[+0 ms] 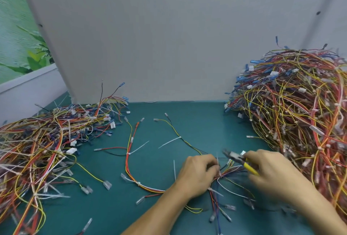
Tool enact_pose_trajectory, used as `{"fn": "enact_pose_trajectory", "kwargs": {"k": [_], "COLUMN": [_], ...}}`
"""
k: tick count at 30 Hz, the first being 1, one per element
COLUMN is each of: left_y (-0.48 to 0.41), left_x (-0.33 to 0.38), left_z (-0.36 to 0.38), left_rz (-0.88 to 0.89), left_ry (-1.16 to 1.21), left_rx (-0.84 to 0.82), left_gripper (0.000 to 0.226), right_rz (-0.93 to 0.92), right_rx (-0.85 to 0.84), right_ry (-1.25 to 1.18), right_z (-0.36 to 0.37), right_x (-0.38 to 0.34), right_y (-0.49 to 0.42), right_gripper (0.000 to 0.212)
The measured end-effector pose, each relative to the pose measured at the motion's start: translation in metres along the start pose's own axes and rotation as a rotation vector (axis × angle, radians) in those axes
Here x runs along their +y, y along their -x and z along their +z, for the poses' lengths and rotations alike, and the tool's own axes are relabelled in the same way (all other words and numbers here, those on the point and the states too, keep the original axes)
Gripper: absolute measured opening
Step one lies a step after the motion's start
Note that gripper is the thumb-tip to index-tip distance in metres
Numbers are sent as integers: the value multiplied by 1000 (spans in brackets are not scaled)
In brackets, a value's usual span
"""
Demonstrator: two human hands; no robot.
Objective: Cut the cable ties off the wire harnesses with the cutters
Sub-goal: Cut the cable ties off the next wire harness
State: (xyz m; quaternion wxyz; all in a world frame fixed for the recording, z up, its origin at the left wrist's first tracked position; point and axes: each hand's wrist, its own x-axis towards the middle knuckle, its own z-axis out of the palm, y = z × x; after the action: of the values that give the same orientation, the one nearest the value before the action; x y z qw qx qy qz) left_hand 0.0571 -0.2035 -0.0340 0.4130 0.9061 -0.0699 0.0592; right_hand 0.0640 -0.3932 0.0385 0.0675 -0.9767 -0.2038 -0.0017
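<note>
At the far left a low heap of harnesses sprawls over the teal mat, its red, yellow, orange and blue wires tangled with white tie tails. Just right of it one harness lies spread on the mat. Its trunk of red, orange and yellow wires curves down and runs under the left wrist, and its branches reach toward the grey partition. White cable ties are cinched on it at several points, their long tails sticking out sideways.

The left hand lies knuckles up on the mat, its forearm coming in from the bottom edge. Its fingers are curled and pinch the harness where the wires gather into one knot — beyond the fingertips thin wires fan out to the right and toward the near edge. A white tie tail stands up just beside those fingertips.

The right hand, blurred, grips the cutters with its fingers wrapped round the yellow handles. The steel nose points up and left, over the wire fan and near the left fingertips. How far the jaws stand apart cannot be told — the blur hides it. The hand is knuckles up, and its forearm enters from the lower right corner.

Behind it, at the far right, a much taller heap of tied harnesses rises against the partition.
</note>
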Motion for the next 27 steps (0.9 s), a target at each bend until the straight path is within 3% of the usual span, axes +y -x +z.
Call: {"fn": "enact_pose_trajectory", "kwargs": {"k": [8, 27], "left_y": [-3, 0], "left_x": [-2, 2], "left_z": [3, 3], "left_rz": [-56, -49], "left_ry": [77, 94], "left_rx": [0, 9], "left_gripper": [10, 9], "right_rz": [1, -39], "right_rx": [-21, -11], "right_ry": [391, 326], "right_z": [25, 34], "right_x": [9, 7], "right_y": [1, -1], "right_gripper": [29, 24]}}
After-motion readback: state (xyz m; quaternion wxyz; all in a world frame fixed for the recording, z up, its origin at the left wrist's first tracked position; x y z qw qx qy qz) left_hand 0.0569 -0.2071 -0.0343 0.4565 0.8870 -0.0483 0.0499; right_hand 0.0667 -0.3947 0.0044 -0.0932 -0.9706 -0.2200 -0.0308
